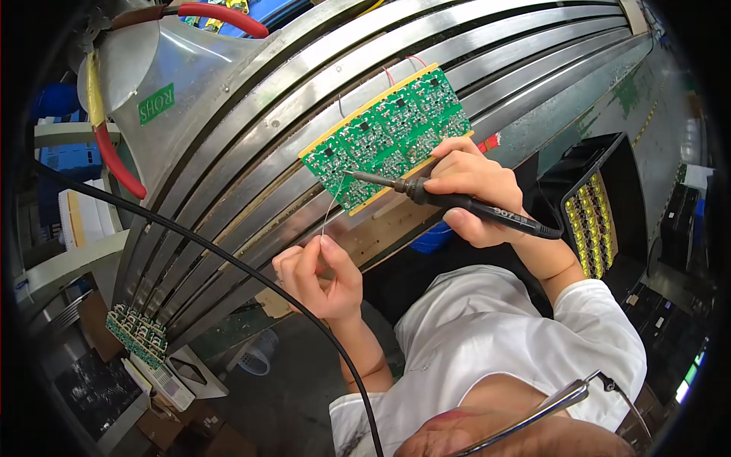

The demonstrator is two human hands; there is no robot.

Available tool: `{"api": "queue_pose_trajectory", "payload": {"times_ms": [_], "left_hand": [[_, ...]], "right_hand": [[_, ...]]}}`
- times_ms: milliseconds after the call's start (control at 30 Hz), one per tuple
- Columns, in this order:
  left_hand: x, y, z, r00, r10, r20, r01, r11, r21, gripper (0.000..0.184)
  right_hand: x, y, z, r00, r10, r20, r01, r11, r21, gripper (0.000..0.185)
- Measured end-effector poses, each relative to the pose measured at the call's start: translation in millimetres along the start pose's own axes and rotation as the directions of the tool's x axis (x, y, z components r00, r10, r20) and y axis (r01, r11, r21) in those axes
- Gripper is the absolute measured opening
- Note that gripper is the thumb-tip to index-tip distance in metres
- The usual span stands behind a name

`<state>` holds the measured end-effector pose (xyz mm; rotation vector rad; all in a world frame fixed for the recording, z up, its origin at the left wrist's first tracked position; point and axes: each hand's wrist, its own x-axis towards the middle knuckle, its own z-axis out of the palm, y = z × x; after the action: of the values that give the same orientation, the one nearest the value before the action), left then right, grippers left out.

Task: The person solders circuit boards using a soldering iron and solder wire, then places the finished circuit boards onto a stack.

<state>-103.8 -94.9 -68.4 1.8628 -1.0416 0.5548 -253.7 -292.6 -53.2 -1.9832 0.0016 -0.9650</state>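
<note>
A green circuit board [388, 137] with yellow edge strips lies tilted across the metal rails. My right hand [480, 190] is closed around a black soldering iron [487, 213], whose tip touches or hovers just over the board's left part. Thin solder wire [329, 217] is pinched between the fingertips of my left hand [324, 278], below the board's lower left corner. The wire runs up to the board near the iron's tip. Short red and dark leads stick out along the board's upper edge.
Curved metal rails [251, 145] span the bench. A black cable [228, 259] crosses the left side. Red-handled pliers [118, 164] are at the upper left, more boards [137, 333] at the lower left. On the right, a black bin [609, 152] holds yellow-and-black parts [590, 225].
</note>
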Motion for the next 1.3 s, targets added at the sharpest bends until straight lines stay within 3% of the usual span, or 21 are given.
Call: {"api": "queue_pose_trajectory", "payload": {"times_ms": [567, 967, 1100, 1167, 1300], "left_hand": [[-0.1, -1.3, -0.8, 1.000, -0.006, -0.005, 0.006, 1.000, -0.012, 0.004], [13.7, 6.9, 1.1, 0.997, 0.009, 0.082, -0.019, 0.991, 0.130, 0.004], [10.3, 3.3, 1.9, 0.999, 0.045, -0.017, -0.043, 0.993, 0.114, 0.003], [4.8, 3.0, 4.3, 0.992, -0.052, -0.113, 0.061, 0.995, 0.079, 0.010], [7.0, 6.4, 6.5, 0.995, -0.059, -0.079, 0.065, 0.994, 0.083, 0.010]], "right_hand": [[0.8, -2.5, 1.0, 1.000, 0.019, 0.017, -0.018, 0.998, -0.054, 0.029], [1.0, -7.8, 5.9, 1.000, -0.021, 0.007, 0.021, 0.992, -0.128, 0.029], [-0.1, -10.2, 6.4, 1.000, -0.019, -0.002, 0.018, 0.992, -0.121, 0.030], [-1.3, -11.5, 5.9, 0.999, -0.032, -0.011, 0.030, 0.992, -0.119, 0.030], [-8.3, -14.5, -6.4, 0.999, -0.032, 0.006, 0.032, 0.993, -0.118, 0.030]]}}
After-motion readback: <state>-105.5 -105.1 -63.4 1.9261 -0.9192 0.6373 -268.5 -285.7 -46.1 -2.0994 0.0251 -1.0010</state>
